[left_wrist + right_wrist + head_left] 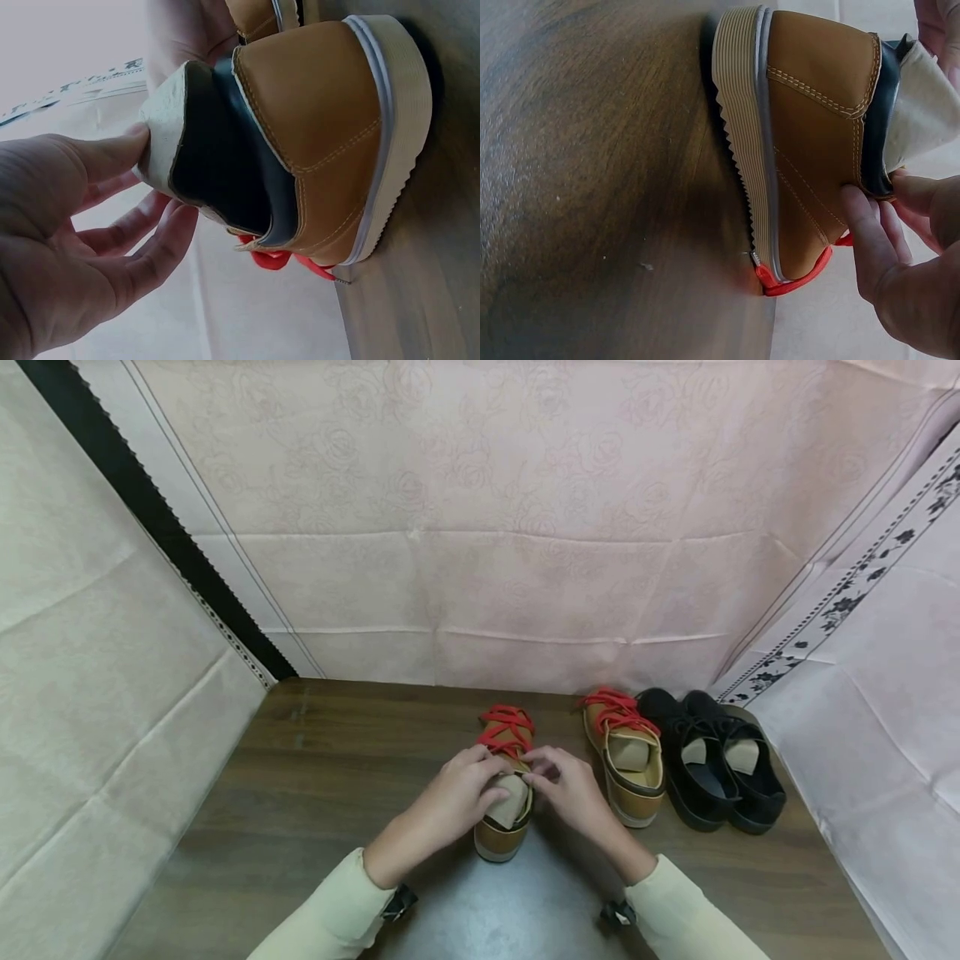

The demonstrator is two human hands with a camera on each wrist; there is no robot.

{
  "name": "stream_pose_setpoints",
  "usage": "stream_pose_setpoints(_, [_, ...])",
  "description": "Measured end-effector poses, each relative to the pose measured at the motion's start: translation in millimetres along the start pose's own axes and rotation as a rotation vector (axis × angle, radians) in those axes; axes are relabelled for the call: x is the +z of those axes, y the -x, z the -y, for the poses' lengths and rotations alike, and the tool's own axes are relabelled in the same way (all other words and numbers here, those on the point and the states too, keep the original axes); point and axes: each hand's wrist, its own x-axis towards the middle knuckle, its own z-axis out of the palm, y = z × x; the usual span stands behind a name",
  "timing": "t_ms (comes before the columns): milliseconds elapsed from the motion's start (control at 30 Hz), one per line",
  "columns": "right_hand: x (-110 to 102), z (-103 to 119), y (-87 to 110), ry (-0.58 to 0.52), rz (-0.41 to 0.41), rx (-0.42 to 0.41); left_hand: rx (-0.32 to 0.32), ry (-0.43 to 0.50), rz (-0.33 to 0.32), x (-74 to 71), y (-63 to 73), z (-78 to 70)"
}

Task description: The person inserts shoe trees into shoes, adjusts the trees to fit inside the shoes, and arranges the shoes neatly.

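A tan shoe (495,842) with red laces (507,728) stands sole down on the wooden surface, its heel toward me. Its pale beige tongue (163,127) is pulled up and back over the dark-lined opening. My left hand (457,793) pinches the tongue's edge, thumb on one face and fingers behind. At the opening's right side, my right hand (567,783) grips the collar edge between thumb and fingers; the right wrist view shows the fingertips against the tan side (810,142). The toe is hidden beyond the hands in both wrist views.
To the right stands the matching tan shoe (633,797), with red laces loose over its front. Beside it is a pair of black shoes (693,777) near the right cloth wall (885,693). Pale cloth (480,585) hangs behind the wooden surface (315,793).
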Motion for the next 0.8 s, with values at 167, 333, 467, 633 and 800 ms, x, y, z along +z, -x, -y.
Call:
stream_pose_setpoints(167, [-0.4, -0.4, 0.2, -0.004, 0.013, 0.021, -0.007, -0.014, -0.023, 4.0, -0.2, 0.3])
stream_pose_setpoints(333, [-1.3, -1.2, 0.1, -0.01, 0.018, 0.021, -0.012, -0.038, -0.041, 9.7, -0.9, 3.2])
stream_pose_setpoints(467, [-2.2, -1.6, 0.9, -0.016, 0.025, 0.019, -0.013, -0.053, -0.06, 14.9, -1.8, 5.0])
stream_pose_setpoints(633, [-2.6, -1.9, 1.5, -0.007, 0.023, 0.018, -0.026, -0.079, -0.066, 21.5, -2.6, 5.9])
stream_pose_setpoints(800, [-2.6, -1.7, 1.5, -0.002, 0.026, 0.018, -0.033, -0.095, -0.069, 25.6, -2.7, 5.9])
